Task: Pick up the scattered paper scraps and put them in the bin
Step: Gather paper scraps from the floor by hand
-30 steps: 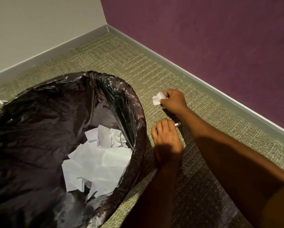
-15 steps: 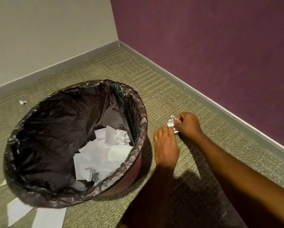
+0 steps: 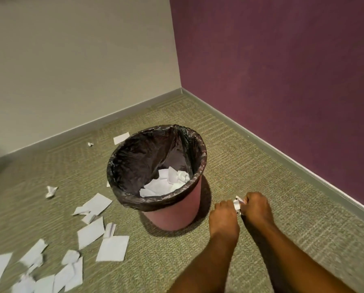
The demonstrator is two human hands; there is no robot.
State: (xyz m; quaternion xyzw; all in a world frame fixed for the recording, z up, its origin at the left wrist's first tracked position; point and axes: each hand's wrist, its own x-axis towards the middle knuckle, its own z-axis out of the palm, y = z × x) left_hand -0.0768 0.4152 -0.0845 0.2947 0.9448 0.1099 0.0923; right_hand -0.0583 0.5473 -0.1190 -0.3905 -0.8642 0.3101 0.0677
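Just right of the bin [image 3: 172, 210], low over the carpet [image 3: 271, 178], the left hand [image 3: 224, 218] and right hand [image 3: 256, 208] meet knuckle to knuckle, fingers curled shut on a small wad of paper [image 3: 238, 205] pinched between them. To do this well, I would squeeze the wad tight so no piece slips out; carry it up and left over the black liner [image 3: 134, 163]; let go only once it is above the scraps already inside [image 3: 166, 182]. Many scraps [image 3: 113, 248] lie on the floor left of the bin; most of the job looks undone.
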